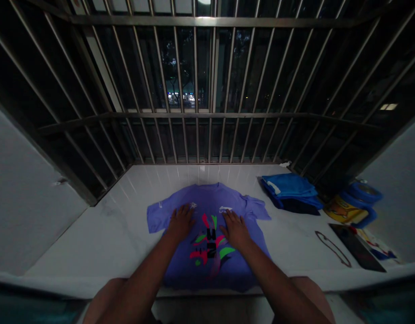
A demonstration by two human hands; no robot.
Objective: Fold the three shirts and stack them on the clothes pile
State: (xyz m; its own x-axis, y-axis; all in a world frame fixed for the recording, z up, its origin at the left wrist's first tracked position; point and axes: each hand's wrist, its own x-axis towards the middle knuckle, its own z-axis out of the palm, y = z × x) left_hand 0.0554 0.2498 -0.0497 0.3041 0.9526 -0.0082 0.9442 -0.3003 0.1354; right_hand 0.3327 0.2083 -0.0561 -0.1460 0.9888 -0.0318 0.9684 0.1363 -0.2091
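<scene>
Lying flat on a white sill (119, 225), front up, a purple shirt (207, 202) is spreading from near the window bars (197, 135) back to the sill's near edge, where its hem is hanging slightly over. Both hands are pressing down on its chest. Left hand (180, 221) is resting palm down just left of the printed design (210, 247), fingers spread wide and flat, gripping nothing. Right hand (234, 228) is lying palm down just right of the design's top, fingers likewise splayed and flat, closed on nothing. The two hands are sitting near each other, with the pink, green and black print between and below them. Sleeves are lying out to either side; the left sleeve is looking smooth, the right a little rumpled. Light is dim, so finer creases cannot be told. To the right, well apart from the shirt, a folded blue stack (290, 191) is sitting on the sill near the bars. Farther right, rolls of blue tape (362, 200) are sitting by a yellow item (340, 209). A dark flat slab (357, 247) is lying nearer the edge, and a thin cord loop (332, 246) is lying just beside it. Grey wall (25, 202) is bounding the sill on the left.
</scene>
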